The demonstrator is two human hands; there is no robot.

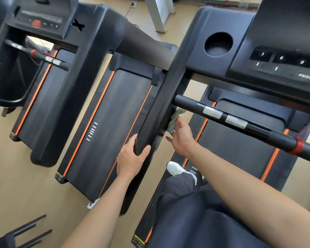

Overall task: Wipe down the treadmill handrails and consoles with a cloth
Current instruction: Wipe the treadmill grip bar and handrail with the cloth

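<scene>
Cloth, a pale green rag, is pressed against the inner face of the near treadmill's left handrail, just below the point where the crossbar meets it, a little to the 3 o'clock side of the picture's centre. It is held there by the right hand, whose fingers are laid flat and together over the fabric rather than curled round it, presumably so that a broad patch of the rail's side is covered in one pass; only a fold of the cloth is seen above the fingertips. The rounded end of the same handrail, at 7 o'clock from the cloth, is clamped by the left hand, thumb on the inner side and fingers wrapped over the outer one, most likely to brace the body while the rail is rubbed. Beyond, at 1 o'clock, the console with its numbered buttons and cup well is not being touched. A second treadmill is parked just beside, at 9 o'clock, its own handrail and console also left alone for the moment
</scene>
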